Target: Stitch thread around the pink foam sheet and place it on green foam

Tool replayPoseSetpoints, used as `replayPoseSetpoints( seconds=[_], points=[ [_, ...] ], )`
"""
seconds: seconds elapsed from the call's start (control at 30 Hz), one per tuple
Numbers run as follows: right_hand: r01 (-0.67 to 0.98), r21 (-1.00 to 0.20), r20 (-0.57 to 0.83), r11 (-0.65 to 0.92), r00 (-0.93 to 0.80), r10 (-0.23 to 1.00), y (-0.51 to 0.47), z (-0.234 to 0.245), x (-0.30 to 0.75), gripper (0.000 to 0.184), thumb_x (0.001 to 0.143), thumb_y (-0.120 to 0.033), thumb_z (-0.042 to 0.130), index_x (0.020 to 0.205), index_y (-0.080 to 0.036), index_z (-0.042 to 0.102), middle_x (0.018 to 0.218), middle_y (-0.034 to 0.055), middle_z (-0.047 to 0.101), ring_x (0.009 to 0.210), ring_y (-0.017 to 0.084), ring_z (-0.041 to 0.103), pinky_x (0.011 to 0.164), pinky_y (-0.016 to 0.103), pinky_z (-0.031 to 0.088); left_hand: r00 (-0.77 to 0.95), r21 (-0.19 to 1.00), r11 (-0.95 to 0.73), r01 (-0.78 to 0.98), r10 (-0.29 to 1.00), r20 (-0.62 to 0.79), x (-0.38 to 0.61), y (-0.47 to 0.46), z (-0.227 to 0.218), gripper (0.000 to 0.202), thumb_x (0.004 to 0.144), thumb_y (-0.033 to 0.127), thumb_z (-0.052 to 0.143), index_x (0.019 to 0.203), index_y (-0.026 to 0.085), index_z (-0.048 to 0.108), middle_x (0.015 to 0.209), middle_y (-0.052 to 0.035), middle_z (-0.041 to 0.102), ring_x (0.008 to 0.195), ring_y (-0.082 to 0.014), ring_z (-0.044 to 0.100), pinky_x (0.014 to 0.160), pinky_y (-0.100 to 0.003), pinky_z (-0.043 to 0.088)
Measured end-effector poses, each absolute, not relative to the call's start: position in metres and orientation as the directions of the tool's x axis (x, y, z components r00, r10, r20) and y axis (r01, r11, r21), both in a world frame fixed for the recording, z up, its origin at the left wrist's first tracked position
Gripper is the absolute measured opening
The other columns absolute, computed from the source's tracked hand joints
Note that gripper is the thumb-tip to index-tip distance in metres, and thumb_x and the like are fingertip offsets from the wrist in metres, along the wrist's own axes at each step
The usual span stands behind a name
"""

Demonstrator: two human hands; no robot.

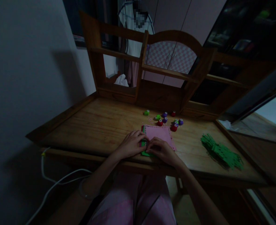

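Observation:
A pink sheet (158,133) with a row of small holes along its edges lies at the table's front edge. Under it a green sheet (149,154) shows at the left and lower side, and a thin dark red edge shows at the left. My left hand (133,144) rests on the left side of these sheets, fingers stretched over them, thumb near the lower left corner. Close beside it, my right hand (160,150) has thumb and fingertips pinched together over the lower left part. Whatever sits between those fingertips is too small and dark to make out.
Behind the sheets stand several small green, purple and red pieces with white tops, among them a red one (160,122). Tiny pink bits (150,119) lie nearby. A loose heap of green cut pieces (222,151) lies right. A wooden shelf (161,93) rises behind; a white cable (58,182) hangs left.

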State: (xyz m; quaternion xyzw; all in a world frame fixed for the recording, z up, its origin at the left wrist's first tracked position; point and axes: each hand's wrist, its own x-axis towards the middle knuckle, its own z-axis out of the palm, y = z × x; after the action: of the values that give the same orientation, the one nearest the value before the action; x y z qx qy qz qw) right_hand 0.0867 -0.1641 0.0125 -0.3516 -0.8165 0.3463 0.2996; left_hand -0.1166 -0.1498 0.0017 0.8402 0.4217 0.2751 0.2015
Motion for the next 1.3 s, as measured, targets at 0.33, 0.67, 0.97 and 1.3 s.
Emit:
replayPoseSetpoints(
  seconds=[0.33, 0.67, 0.97, 1.3],
  points=[
    [0.304, -0.82, 0.197, 0.485, -0.647, 0.737, -0.161, 0.022, 0.093, 0.012, 0.081, -0.032, 0.064, 0.08, -0.021, 0.07, 0.093, 0.0047, 0.061, 0.094, 0.018, 0.057, 0.085, 0.034, 0.045, 0.503, 0.582, -0.554, 0.594, 0.821, 0.268, -0.117, -0.149, 0.003, 0.028, 0.076, 0.04, 0.062, 0.103, 0.032, 0.061, 0.108, -0.0005, 0.054, 0.109, -0.0216, 0.045, 0.096, -0.035, 0.034],
    [0.315, -0.849, 0.135, 0.425, -0.648, 0.75, -0.164, 0.035, 0.106, 0.026, 0.08, -0.03, 0.066, 0.103, -0.022, 0.063, 0.104, 0.0052, 0.06, 0.099, 0.018, 0.057, 0.091, 0.035, 0.045, 0.469, 0.56, -0.549, 0.621, 0.832, 0.297, -0.115, -0.154, 0.002, 0.026, 0.078, 0.041, 0.06, 0.102, 0.031, 0.06, 0.109, -0.0005, 0.054, 0.109, -0.0207, 0.045, 0.096, -0.035, 0.035],
    [0.318, -0.827, 0.202, 0.463, -0.602, 0.773, -0.163, 0.023, 0.098, 0.012, 0.082, -0.031, 0.062, 0.086, -0.021, 0.067, 0.096, 0.005, 0.06, 0.094, 0.017, 0.058, 0.086, 0.034, 0.046, 0.432, 0.565, -0.524, 0.637, 0.85, 0.301, -0.111, -0.155, 0.003, 0.023, 0.078, 0.039, 0.06, 0.099, 0.031, 0.06, 0.108, 0.0003, 0.054, 0.108, -0.0203, 0.046, 0.097, -0.035, 0.034],
    [0.361, -0.812, 0.122, 0.458, -0.663, 0.739, -0.169, 0.036, 0.119, 0.011, 0.076, -0.031, 0.069, 0.084, -0.023, 0.07, 0.109, 0.0051, 0.058, 0.107, 0.021, 0.053, 0.095, 0.038, 0.041, 0.429, 0.547, -0.528, 0.649, 0.848, 0.31, -0.111, -0.156, 0.002, 0.025, 0.077, 0.041, 0.061, 0.1, 0.031, 0.059, 0.109, 0.0001, 0.053, 0.108, -0.0212, 0.045, 0.096, -0.036, 0.034]
  ],
)
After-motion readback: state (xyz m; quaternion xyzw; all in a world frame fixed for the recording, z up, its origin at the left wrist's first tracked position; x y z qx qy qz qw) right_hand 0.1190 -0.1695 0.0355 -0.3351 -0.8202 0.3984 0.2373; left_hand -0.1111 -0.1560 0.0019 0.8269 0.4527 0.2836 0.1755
